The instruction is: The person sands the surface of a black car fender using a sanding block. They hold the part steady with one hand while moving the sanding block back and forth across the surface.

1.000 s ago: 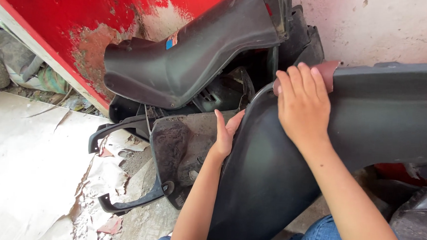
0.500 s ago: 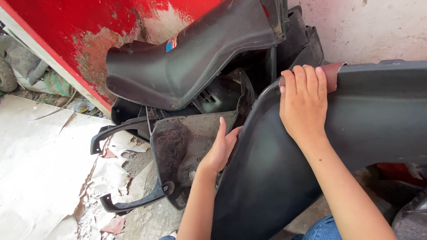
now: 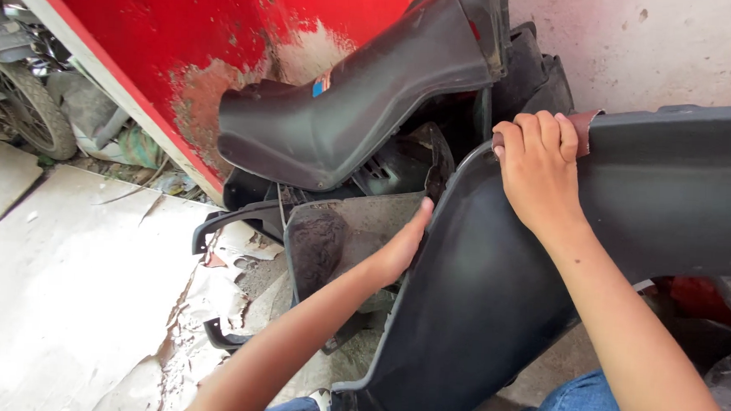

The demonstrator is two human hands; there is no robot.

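Big dark plastic panel (image 3: 493,321) is standing upright btwn the knees, w/ other black parts (image 3: 345,121) piled behind against a red wall (image 3: 141,35). Right hand (image 3: 538,169) is pressing brown sandpaper (image 3: 584,129) on its top edge, fingers curled over. Left hand (image 3: 398,251) is lying flat, open, steadying the panel's left rim.

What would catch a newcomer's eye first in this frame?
The big dark plastic panel fills the centre and right, with the right hand gripping a reddish pad on its top edge and the left hand pressed against its left rim. Behind, a peeling red wall stands out.
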